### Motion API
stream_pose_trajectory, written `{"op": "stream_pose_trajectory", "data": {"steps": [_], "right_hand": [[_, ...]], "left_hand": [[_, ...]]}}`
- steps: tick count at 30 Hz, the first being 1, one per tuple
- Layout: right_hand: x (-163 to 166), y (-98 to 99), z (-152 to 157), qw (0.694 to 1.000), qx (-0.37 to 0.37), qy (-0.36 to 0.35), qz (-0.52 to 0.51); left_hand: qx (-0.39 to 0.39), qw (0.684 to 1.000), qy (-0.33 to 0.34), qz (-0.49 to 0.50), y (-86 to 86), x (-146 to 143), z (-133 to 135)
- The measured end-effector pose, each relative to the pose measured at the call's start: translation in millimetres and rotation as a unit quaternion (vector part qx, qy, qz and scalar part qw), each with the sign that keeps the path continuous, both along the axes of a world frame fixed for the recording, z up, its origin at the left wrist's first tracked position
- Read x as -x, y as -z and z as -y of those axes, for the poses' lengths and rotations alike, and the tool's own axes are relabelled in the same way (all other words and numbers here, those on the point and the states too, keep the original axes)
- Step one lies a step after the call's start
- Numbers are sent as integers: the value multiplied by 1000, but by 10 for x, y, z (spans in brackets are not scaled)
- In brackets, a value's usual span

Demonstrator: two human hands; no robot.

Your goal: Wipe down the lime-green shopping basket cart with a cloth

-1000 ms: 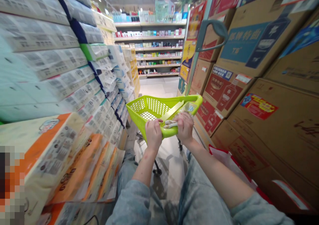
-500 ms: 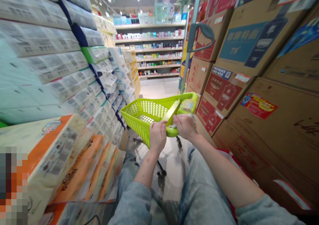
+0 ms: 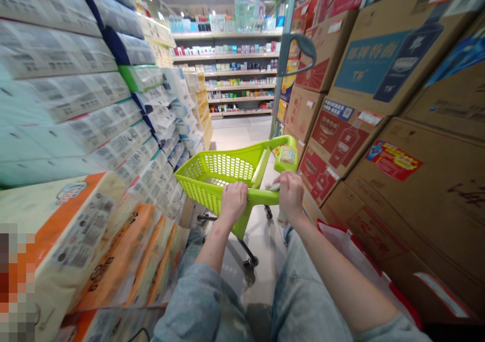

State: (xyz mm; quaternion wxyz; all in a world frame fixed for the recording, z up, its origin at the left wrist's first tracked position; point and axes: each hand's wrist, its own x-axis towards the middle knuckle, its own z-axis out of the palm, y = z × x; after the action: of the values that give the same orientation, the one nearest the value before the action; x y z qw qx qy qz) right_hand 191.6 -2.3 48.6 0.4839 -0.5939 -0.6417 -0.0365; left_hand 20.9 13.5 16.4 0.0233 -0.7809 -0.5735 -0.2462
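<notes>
A lime green shopping cart (image 3: pixel 212 173) stands in a narrow aisle in front of me, tilted so its near rim dips toward me. My left hand (image 3: pixel 233 200) is closed over the near rim of the basket. My right hand (image 3: pixel 291 193) is closed on the rim further right, with a pale cloth or paper (image 3: pixel 273 185) showing under its fingers. A tall grey handle (image 3: pixel 291 54) rises from the cart's far right corner. My knees in blue jeans (image 3: pixel 303 301) fill the bottom of the view.
Stacked packs of tissue paper (image 3: pixel 87 130) wall the left side, with orange packs (image 3: pixel 125 261) low down. Brown cardboard boxes (image 3: pixel 379 119) are piled high on the right. A red and white bag (image 3: pixel 352 256) lies by the boxes. Shelves of goods (image 3: pixel 235 74) cross the aisle's far end.
The cart has swung left and tipped nearer to me. Both hands stayed on its rim, and the tall handle shifted left in view.
</notes>
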Motion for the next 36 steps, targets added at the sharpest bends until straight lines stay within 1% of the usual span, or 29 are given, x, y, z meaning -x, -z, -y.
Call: {"op": "stream_pose_trajectory", "data": {"steps": [2, 4, 5, 8, 10, 12, 15, 18, 21, 24, 28, 33, 36], "right_hand": [[89, 94, 119, 996, -47, 47, 51], [131, 125, 193, 988, -56, 73, 122], [131, 113, 205, 983, -50, 76, 160], [86, -13, 151, 966, -1, 51, 255], [61, -133, 74, 952, 58, 37, 297], [64, -241, -3, 938, 119, 42, 324], [95, -339, -90, 924, 174, 69, 333], [112, -357, -128, 927, 191, 93, 309], [120, -330, -113, 940, 183, 109, 268], [149, -282, -46, 952, 150, 96, 248], [180, -211, 81, 958, 88, 40, 270], [112, -170, 214, 953, 64, -52, 292], [42, -137, 276, 950, 30, -98, 294]], "left_hand": [[-2, 1000, -6, -10, 5, -42, 24], [-6, 1000, -7, -17, 10, -67, 46], [-7, 1000, -6, -17, 14, -75, 55], [-16, 1000, -3, -16, 31, -89, 70], [-22, 1000, -1, -13, 38, -100, 72], [-22, 1000, 3, -10, 40, -112, 71], [-14, 1000, 11, -3, 33, -131, 68], [-4, 1000, 13, 4, 19, -151, 61], [9, 1000, 10, 11, 6, -174, 49], [16, 1000, 11, 24, 1, -195, 36], [14, 999, 19, 28, 9, -205, 26], [13, 999, 25, 27, 9, -198, 30], [15, 999, 25, 21, 3, -201, 33]]}}
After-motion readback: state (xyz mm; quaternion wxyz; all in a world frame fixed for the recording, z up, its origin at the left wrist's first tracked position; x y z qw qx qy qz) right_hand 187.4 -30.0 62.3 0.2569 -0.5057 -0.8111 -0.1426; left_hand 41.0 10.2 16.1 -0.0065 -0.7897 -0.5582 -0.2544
